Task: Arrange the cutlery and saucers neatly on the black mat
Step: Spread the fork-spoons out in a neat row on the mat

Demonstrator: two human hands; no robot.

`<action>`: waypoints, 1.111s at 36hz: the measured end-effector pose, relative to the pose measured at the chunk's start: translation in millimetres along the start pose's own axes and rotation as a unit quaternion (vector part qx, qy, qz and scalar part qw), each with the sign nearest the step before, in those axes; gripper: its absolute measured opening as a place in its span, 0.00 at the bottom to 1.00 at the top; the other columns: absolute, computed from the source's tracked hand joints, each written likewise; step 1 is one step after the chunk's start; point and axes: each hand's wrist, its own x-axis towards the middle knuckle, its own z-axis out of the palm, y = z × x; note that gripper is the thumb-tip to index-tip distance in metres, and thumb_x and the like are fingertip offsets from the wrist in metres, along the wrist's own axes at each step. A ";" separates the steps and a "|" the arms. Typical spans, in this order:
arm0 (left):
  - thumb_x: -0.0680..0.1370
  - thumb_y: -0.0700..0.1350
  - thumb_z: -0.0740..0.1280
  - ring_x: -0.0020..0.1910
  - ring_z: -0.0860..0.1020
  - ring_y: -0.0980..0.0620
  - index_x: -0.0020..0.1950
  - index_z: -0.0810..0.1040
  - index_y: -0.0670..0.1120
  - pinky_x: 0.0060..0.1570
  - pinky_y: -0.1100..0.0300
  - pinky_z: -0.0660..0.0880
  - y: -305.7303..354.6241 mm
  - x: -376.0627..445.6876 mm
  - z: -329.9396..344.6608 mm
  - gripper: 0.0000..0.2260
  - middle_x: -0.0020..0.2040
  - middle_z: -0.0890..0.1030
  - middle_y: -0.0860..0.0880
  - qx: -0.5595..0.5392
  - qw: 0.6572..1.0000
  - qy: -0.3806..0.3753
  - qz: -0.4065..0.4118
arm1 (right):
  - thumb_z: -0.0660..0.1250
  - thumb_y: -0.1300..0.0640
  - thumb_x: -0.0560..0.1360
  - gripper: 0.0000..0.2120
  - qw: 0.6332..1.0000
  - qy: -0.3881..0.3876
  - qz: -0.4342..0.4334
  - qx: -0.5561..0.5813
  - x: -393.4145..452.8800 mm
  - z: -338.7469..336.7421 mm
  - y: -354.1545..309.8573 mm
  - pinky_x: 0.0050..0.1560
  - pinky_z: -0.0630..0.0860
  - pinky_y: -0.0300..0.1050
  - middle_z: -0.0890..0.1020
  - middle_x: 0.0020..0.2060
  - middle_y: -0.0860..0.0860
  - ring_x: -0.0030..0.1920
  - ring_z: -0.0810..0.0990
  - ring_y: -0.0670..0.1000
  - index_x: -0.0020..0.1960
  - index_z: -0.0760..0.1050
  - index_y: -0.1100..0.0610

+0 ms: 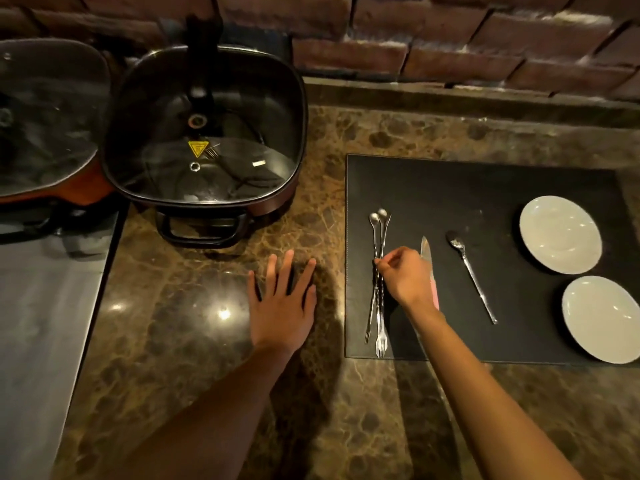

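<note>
A black mat (485, 188) lies on the marble counter at the right. On its left side rests a bundle of long thin spoons and forks (378, 237), lengthwise. My right hand (405, 275) pinches the middle of this bundle with thumb and fingers. A knife (425, 249) with a pink handle lies just right of the hand, partly hidden under it. A single long spoon (467, 268) lies further right, slightly slanted. Two white saucers sit at the mat's right: one (560, 234) farther back, one (602, 318) nearer. My left hand (282, 299) rests flat on the counter, fingers spread, holding nothing.
A square electric pan with a glass lid (207, 133) stands at the back left of the counter (180, 323). Another lidded pan (45, 123) sits at the far left above a steel surface (41, 323). A brick wall (450, 46) runs behind.
</note>
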 end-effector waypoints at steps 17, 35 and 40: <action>0.85 0.60 0.43 0.83 0.55 0.44 0.82 0.55 0.62 0.77 0.35 0.53 1.6 -1.0 -6.9 0.24 0.84 0.58 0.49 0.012 1.000 -0.020 -0.001 | 0.67 0.54 0.75 0.11 0.994 -0.038 0.047 -0.088 7.6 -8.0 -8.8 0.43 0.76 0.46 0.84 0.40 0.59 0.46 0.82 0.60 0.43 0.81 0.62; 0.84 0.59 0.46 0.83 0.55 0.44 0.82 0.55 0.61 0.76 0.34 0.54 -0.6 0.3 -5.1 0.25 0.83 0.58 0.50 0.023 0.999 -0.031 -0.002 | 0.74 0.52 0.68 0.13 0.988 -0.040 0.033 -0.144 10.7 -8.7 -18.8 0.40 0.79 0.49 0.83 0.39 0.59 0.40 0.83 0.61 0.39 0.78 0.62; 0.84 0.59 0.45 0.83 0.55 0.44 0.82 0.55 0.62 0.76 0.34 0.54 -0.8 0.7 -4.2 0.25 0.83 0.59 0.49 0.020 0.999 -0.029 0.000 | 0.72 0.47 0.68 0.17 0.990 -0.056 0.054 -0.115 14.8 -14.4 -11.9 0.30 0.70 0.41 0.80 0.29 0.53 0.31 0.79 0.53 0.31 0.75 0.59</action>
